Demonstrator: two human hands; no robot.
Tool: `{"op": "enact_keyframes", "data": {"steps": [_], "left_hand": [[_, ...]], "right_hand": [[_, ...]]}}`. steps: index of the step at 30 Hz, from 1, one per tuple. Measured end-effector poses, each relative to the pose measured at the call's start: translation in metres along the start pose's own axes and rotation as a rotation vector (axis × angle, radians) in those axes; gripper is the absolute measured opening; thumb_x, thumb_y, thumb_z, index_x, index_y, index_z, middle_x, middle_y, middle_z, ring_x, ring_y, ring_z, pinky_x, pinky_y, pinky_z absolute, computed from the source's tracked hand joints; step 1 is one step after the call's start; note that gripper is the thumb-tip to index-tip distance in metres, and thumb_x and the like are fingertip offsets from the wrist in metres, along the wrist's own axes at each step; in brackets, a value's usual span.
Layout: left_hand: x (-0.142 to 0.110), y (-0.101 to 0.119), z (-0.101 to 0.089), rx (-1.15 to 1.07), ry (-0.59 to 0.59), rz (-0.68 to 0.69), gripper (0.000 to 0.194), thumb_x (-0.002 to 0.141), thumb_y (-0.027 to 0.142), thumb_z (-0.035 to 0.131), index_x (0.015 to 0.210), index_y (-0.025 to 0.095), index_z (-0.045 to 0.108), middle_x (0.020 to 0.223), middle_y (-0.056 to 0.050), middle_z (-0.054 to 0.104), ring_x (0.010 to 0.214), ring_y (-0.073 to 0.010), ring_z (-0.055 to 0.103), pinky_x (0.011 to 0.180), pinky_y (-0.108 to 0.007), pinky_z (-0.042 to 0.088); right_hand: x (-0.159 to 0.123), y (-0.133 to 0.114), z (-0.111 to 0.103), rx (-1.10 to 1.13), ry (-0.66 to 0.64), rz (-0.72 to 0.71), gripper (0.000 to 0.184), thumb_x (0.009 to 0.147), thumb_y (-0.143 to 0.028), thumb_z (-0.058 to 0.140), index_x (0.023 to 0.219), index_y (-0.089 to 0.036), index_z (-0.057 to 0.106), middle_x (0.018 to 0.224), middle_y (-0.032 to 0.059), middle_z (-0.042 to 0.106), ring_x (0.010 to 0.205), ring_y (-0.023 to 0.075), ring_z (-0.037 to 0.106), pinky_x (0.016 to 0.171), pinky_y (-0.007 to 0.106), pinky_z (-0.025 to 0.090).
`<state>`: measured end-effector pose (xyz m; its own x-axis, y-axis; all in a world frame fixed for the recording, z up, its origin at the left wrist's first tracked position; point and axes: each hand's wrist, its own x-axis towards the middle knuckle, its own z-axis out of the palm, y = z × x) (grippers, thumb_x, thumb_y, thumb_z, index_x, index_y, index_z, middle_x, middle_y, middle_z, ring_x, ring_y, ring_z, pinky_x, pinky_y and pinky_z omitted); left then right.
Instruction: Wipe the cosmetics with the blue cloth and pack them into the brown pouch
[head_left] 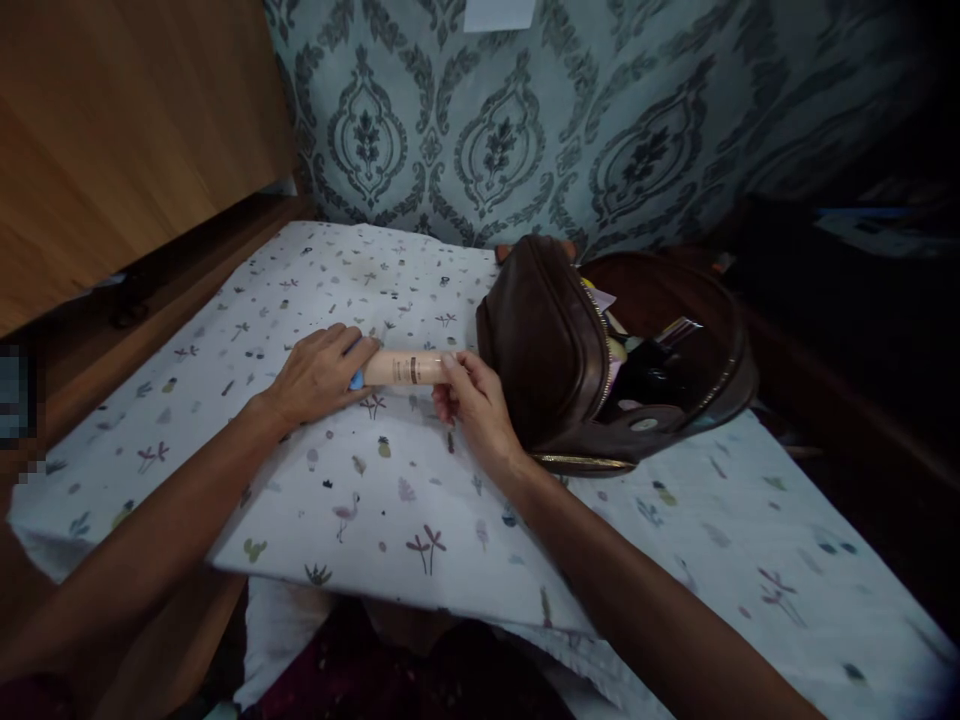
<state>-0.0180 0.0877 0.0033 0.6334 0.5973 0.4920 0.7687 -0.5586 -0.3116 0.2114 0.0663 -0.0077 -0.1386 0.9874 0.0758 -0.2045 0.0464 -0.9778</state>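
A beige cosmetic tube [409,368] with small dark print and a blue part at its left end lies level between my two hands, just over the patterned cloth. My left hand [322,372] is closed around the blue end, its fingers partly covering it. The tube's right end is pinched between the thumb and fingers of my right hand [474,400]. Right beside that hand stands a brown leather backpack [536,330], unzipped, with several items inside, some of them dark and glossy. Most of its contents are too dim to name.
White cloth with plant and flamingo prints [420,500] covers the surface under my hands. A wooden cabinet [135,130] rises at the left. Behind is a wall with damask-patterned covering [499,140]. Dark, unclear things lie at the far right.
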Motion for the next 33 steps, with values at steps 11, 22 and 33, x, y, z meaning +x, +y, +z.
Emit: {"op": "enact_keyframes", "data": {"steps": [11,22,33], "left_hand": [[0.013,0.038,-0.007,-0.324,0.155,-0.054,0.056,0.097,0.068,0.039,0.100,0.015,0.059,0.087,-0.008,0.069,0.081,-0.0209,0.067,0.067,-0.030,0.050],[0.015,0.042,-0.017,-0.684,0.090,-0.167,0.060,0.100,0.069,0.028,0.081,0.019,0.056,0.070,-0.002,0.067,0.065,-0.0131,0.065,0.058,-0.024,0.044],[0.015,0.038,-0.021,-0.994,0.277,-0.420,0.048,0.098,0.061,0.044,0.120,0.019,0.051,0.111,-0.010,0.065,0.101,-0.0203,0.065,0.092,-0.033,0.051]], "right_hand": [[-0.012,0.001,0.008,-0.151,-0.026,-0.195,0.041,0.076,-0.054,0.079,0.087,-0.018,0.066,0.059,-0.0041,0.055,0.049,0.0099,0.043,0.045,0.024,0.037],[-0.012,0.003,0.008,-0.058,-0.072,-0.121,0.043,0.081,-0.065,0.072,0.097,-0.025,0.066,0.095,0.0038,0.073,0.088,0.0231,0.069,0.078,0.036,0.058],[-0.027,-0.016,0.021,0.066,-0.374,0.433,0.055,0.069,-0.067,0.081,0.088,-0.020,0.059,0.068,0.0014,0.068,0.051,0.0148,0.062,0.047,0.025,0.053]]}}
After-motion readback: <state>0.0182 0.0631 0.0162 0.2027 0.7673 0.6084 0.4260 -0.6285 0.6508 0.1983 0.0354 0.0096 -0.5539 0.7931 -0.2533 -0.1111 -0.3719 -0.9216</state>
